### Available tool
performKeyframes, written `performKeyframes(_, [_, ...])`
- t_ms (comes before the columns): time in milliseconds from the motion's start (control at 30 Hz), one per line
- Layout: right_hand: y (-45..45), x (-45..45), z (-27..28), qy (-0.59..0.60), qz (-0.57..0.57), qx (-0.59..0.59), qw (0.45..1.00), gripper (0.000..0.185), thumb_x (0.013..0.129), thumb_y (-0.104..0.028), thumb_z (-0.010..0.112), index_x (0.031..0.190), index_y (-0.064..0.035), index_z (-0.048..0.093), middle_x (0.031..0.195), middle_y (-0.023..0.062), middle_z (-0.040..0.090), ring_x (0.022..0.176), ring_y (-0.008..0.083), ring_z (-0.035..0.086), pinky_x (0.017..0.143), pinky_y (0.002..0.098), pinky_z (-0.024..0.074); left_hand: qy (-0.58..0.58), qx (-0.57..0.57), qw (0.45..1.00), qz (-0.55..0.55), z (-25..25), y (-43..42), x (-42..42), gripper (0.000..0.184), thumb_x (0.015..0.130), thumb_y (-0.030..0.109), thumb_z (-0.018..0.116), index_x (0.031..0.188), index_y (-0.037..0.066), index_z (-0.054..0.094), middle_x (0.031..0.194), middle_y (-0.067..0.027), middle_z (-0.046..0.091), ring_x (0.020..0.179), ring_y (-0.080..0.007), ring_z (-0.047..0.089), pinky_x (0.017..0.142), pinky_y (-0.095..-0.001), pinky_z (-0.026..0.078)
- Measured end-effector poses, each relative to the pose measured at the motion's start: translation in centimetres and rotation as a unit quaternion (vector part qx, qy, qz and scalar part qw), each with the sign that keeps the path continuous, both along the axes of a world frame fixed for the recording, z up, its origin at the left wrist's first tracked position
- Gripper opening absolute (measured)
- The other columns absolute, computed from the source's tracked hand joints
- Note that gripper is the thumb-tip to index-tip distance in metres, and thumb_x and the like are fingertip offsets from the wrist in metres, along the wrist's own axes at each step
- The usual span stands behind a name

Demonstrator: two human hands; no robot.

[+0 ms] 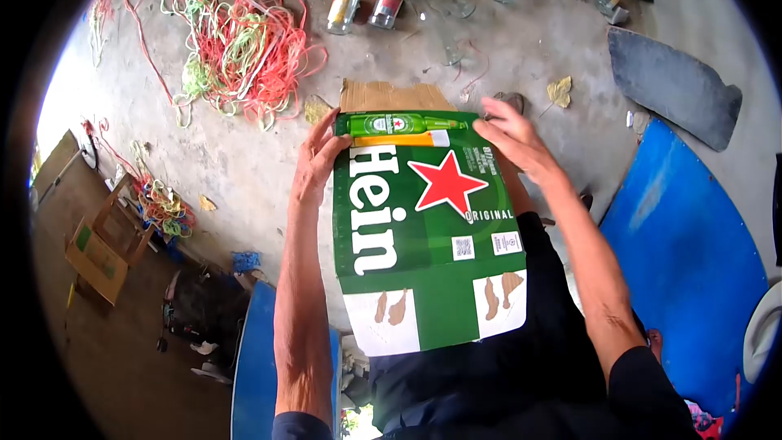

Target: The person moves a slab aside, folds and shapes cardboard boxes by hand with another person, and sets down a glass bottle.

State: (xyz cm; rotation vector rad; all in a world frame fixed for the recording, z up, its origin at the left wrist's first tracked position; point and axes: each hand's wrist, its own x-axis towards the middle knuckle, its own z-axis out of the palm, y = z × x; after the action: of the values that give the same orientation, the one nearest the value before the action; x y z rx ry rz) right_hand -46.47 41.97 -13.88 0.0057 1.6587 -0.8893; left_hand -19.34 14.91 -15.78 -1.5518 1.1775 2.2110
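A green cardboard beer box (423,236) with a red star and white lettering lies flattened over the person's lap. Its near flap has white patches with torn brown spots, and a plain brown flap (395,95) sticks out at the far edge. My left hand (316,156) grips the far left corner, thumb on top and fingers around the side. At the far right corner, my right hand (515,140) has its thumb on the edge and its fingers apart, stretched beyond the cardboard.
Tangled red and green straps (244,49) lie at the upper left. Glass bottles (387,4) are scattered along the top. Blue panels (684,236) stand at both sides, with a dark slab (674,85) at the upper right. An open carton (98,265) sits far left.
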Motion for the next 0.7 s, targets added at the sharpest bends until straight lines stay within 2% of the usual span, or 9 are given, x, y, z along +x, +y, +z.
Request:
performKeyframes(67, [-0.5, 2.5, -3.3, 0.176, 0.188, -0.008, 0.966, 0.080, 0.089, -0.054, 0.081, 0.149, -0.0053, 0.060, 0.148, 0.0206, 0.058, 0.144, 0.0326, 0.053, 0.116, 0.0433, 0.0467, 0.009, -0.034, 0.999, -0.005, -0.9, 0.3, 0.3, 0.070, 0.095, 0.019, 0.073, 0.159, 0.003, 0.049, 0.132, -0.0131, 0.071, 0.117, -0.0177, 0.066, 0.103, -0.0304, 0.051])
performKeyframes(100, [-1.5, 3.9, -4.0, 0.190, 0.224, 0.012, 0.956, 0.079, 0.088, -0.060, 0.079, 0.146, -0.0104, 0.064, 0.151, 0.0163, 0.055, 0.144, 0.0348, 0.052, 0.118, 0.0465, 0.0456, -0.001, -0.026, 1.000, -0.005, -0.7, -0.1, 0.0, 0.069, 0.095, 0.021, 0.073, 0.159, 0.004, 0.050, 0.136, -0.0140, 0.068, 0.121, -0.0190, 0.065, 0.105, -0.0315, 0.050])
performKeyframes(200, [-2.7, 5.0, -2.8, 0.295, 0.308, 0.024, 0.904, 0.064, 0.094, -0.056, 0.072, 0.145, -0.0165, 0.066, 0.150, 0.0122, 0.055, 0.139, 0.0349, 0.053, 0.115, 0.0503, 0.0469, -0.002, -0.018, 1.000, 0.019, -1.0, 0.8, 0.7, 0.069, 0.097, 0.027, 0.073, 0.159, 0.007, 0.050, 0.149, -0.0136, 0.061, 0.133, -0.0220, 0.058, 0.108, -0.0346, 0.048])
performKeyframes(333, [-4.4, 4.2, -3.4, 0.253, 0.335, -0.015, 0.908, 0.057, 0.098, -0.047, 0.071, 0.143, -0.0119, 0.066, 0.142, 0.0158, 0.059, 0.132, 0.0364, 0.054, 0.117, 0.0468, 0.0419, -0.002, 0.007, 0.996, 0.085, -1.3, 0.8, 2.4, 0.069, 0.099, 0.033, 0.072, 0.160, 0.010, 0.050, 0.164, -0.0076, 0.050, 0.144, -0.0242, 0.050, 0.110, -0.0375, 0.047])
performKeyframes(367, [-4.3, 4.1, -3.5, 0.252, 0.337, -0.022, 0.907, 0.056, 0.098, -0.046, 0.071, 0.143, -0.0116, 0.066, 0.141, 0.0155, 0.060, 0.132, 0.0363, 0.054, 0.116, 0.0467, 0.0421, -0.011, 0.018, 0.995, 0.093, -0.8, 0.6, 2.9, 0.066, 0.099, 0.021, 0.070, 0.161, 0.014, 0.050, 0.167, -0.0024, 0.046, 0.146, -0.0234, 0.049, 0.112, -0.0386, 0.047])
performKeyframes(500, [-4.1, 3.9, -4.2, 0.237, 0.345, -0.052, 0.906, 0.056, 0.099, -0.041, 0.068, 0.145, -0.0097, 0.064, 0.140, 0.0155, 0.060, 0.132, 0.0377, 0.055, 0.116, 0.0481, 0.0439, 0.068, -0.094, 0.993, -0.035, -3.5, 1.9, 6.2, 0.069, 0.094, -0.004, 0.059, 0.160, 0.014, 0.051, 0.163, -0.0052, 0.051, 0.139, -0.0214, 0.056, 0.112, -0.0362, 0.049])
performKeyframes(533, [-4.1, 4.0, -4.7, 0.230, 0.351, -0.065, 0.905, 0.058, 0.098, -0.042, 0.067, 0.146, -0.0100, 0.063, 0.140, 0.0154, 0.060, 0.133, 0.0386, 0.055, 0.117, 0.0493, 0.0445, 0.071, -0.221, 0.965, -0.120, -4.7, 2.1, 6.7, 0.065, 0.096, -0.003, 0.058, 0.159, 0.014, 0.052, 0.159, -0.0058, 0.056, 0.135, -0.0220, 0.058, 0.110, -0.0354, 0.051])
performKeyframes(600, [-4.2, 4.0, -4.2, 0.222, 0.342, -0.084, 0.909, 0.054, 0.099, -0.039, 0.066, 0.142, -0.0057, 0.064, 0.139, 0.0151, 0.061, 0.132, 0.0352, 0.057, 0.116, 0.0458, 0.0449, 0.006, -0.195, 0.978, -0.069, -2.3, 2.4, 3.8, 0.061, 0.099, -0.003, 0.056, 0.157, 0.015, 0.054, 0.152, -0.0088, 0.062, 0.135, -0.0239, 0.060, 0.106, -0.0368, 0.055])
performKeyframes(700, [-4.6, 4.3, -3.7, 0.244, 0.339, -0.086, 0.904, 0.051, 0.099, -0.037, 0.067, 0.138, -0.0046, 0.066, 0.135, 0.0141, 0.063, 0.129, 0.0337, 0.060, 0.114, 0.0452, 0.0462, 0.024, -0.319, 0.928, -0.192, -4.6, 2.1, 4.7, 0.055, 0.102, -0.003, 0.054, 0.153, 0.016, 0.056, 0.143, -0.0147, 0.068, 0.120, -0.0296, 0.071, 0.096, -0.0406, 0.059])
